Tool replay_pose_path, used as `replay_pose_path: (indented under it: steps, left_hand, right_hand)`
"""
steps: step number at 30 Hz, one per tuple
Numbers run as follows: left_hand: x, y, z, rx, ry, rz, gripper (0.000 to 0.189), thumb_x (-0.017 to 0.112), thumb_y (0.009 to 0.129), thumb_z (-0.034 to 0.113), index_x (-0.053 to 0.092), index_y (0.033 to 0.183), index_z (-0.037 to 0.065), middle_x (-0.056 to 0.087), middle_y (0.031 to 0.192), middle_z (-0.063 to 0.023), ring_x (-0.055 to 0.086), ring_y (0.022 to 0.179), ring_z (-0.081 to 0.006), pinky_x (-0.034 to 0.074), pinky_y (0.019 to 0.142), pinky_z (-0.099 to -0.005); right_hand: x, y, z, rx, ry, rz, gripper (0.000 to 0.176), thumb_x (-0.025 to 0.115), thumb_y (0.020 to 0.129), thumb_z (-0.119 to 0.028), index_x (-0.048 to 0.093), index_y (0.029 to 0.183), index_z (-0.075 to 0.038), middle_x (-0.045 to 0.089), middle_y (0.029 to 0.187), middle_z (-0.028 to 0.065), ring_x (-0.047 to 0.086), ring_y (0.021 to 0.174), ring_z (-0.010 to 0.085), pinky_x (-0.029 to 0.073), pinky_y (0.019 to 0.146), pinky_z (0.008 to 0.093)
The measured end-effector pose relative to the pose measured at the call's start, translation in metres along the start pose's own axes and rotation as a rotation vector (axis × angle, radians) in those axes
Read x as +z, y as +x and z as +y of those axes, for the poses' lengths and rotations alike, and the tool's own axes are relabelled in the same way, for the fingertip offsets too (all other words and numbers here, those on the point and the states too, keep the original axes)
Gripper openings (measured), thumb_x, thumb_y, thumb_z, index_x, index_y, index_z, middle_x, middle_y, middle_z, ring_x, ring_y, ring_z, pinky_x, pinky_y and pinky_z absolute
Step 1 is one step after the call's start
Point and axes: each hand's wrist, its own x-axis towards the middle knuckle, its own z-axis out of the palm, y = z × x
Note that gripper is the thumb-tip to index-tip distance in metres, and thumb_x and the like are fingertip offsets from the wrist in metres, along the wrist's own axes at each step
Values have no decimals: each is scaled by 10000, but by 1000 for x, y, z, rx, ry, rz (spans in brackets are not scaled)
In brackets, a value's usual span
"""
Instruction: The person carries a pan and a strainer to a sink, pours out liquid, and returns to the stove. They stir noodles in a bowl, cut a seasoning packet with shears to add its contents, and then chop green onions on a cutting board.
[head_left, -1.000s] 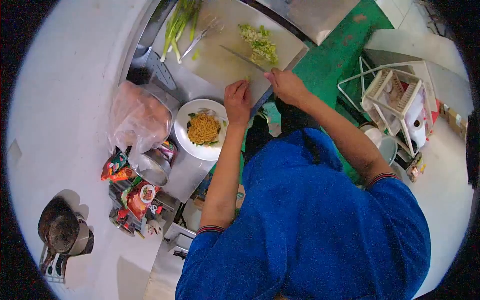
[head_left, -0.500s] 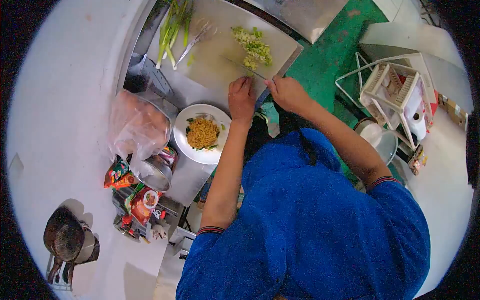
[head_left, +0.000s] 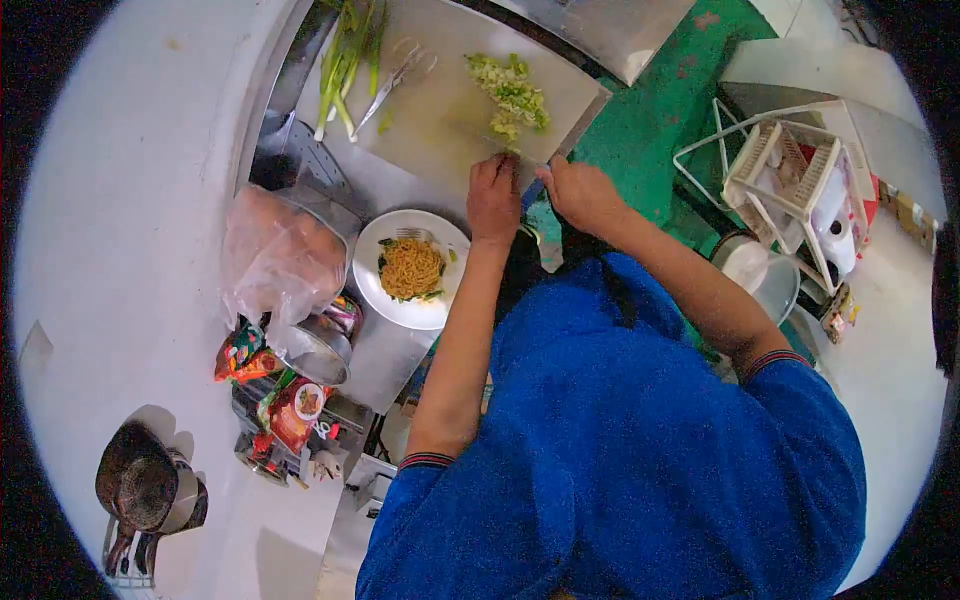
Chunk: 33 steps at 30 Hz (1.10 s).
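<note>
Seen from above, two bare hands work at the near edge of a pale cutting board point(head_left: 440, 110) on a metal tabletop point(head_left: 375, 365). The left hand point(head_left: 495, 200) bunches its fingers, tips down at that edge, a pose that suggests steadying; whether they pinch anything is hidden. Just beside it, over the board's right-hand end, the right hand point(head_left: 585, 195) is curled closed as around a knife handle, though the blade is too blurred to make out.

Chopped greens point(head_left: 508, 95) lie heaped towards the board's right corner, apparently kept beyond the fingers. Whole spring onions point(head_left: 343, 85) lie along the far left edge, beside what look like scissors point(head_left: 376, 103), seemingly set aside within reach.

Left of the hands, a white plate point(head_left: 366, 275) holds noodles point(head_left: 411, 270) and a fork. Beside it are a clear plastic bag point(head_left: 285, 255) and a metal bowl point(head_left: 320, 352). The floor point(head_left: 640, 150) is green; a white rack point(head_left: 790, 180) stands to the right.
</note>
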Motion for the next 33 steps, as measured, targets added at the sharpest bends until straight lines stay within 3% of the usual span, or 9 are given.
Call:
replay_pose_path:
  steps: [4,7,10,12,15,19,21,27,33]
  left_hand:
    - [3,0,-1,-13,3,-2,235,631,781,56,641,1011,8,603,1067,-130,562,991,-339,499,845,-418]
    - [2,0,2,-14,-34,8,235,628,785,53,639,1014,6,602,1066,-135,562,995,-343,497,846,-423]
    - [2,-1,5,-58,0,20,229,616,788,46,638,1013,6,600,1064,-144,561,1000,-350,496,845,-425]
    - [1,-3,5,-52,-37,28,234,602,791,43,635,1018,-4,597,1066,-151,559,1001,-355,494,845,-428]
    - [3,-2,3,-18,-44,28,250,593,790,44,630,1029,-19,594,1072,-156,556,989,-359,489,846,-430]
    - [-2,-1,2,11,-27,-10,254,589,789,42,630,1030,-26,593,1072,-157,554,977,-360,487,847,-430]
    - [0,-1,2,13,-4,-16,258,588,790,43,624,1037,-22,590,1069,-162,553,971,-361,487,850,-429]
    - [1,-4,-1,11,-16,-31,276,605,777,43,625,1046,-12,602,1035,-151,562,977,-353,495,842,-431]
    - [8,-10,-9,14,5,-30,362,598,798,98,596,1145,-2,614,1106,-165,549,988,-362,462,893,-446]
  right_hand:
    - [9,6,2,33,-50,-15,407,426,995,-369,518,900,16,617,705,269,619,663,448,494,584,540]
    - [12,20,0,-140,12,84,408,431,994,-364,524,890,19,623,720,265,621,688,449,494,612,546]
    - [4,31,-7,-98,-131,-49,280,434,984,-244,613,987,-29,633,799,187,650,702,376,536,613,480]
    - [-5,27,-4,-289,-137,20,284,440,978,-235,633,999,-27,638,804,190,652,704,377,538,636,475]
    - [-15,15,-8,-202,-51,-17,413,400,1005,-337,530,879,34,631,774,260,613,723,466,484,642,559]
    - [7,8,1,-196,-80,54,415,390,1009,-345,528,898,31,625,760,270,615,714,460,492,626,550]
    - [12,12,0,-38,-9,42,407,389,1009,-345,526,915,26,620,749,277,619,706,451,498,613,541]
    - [-3,29,-6,-252,-8,73,409,396,1006,-345,538,884,19,618,724,267,617,696,450,494,617,549]
    - [4,5,0,-128,-54,63,408,403,1003,-344,545,873,16,624,724,253,613,677,452,491,609,548]
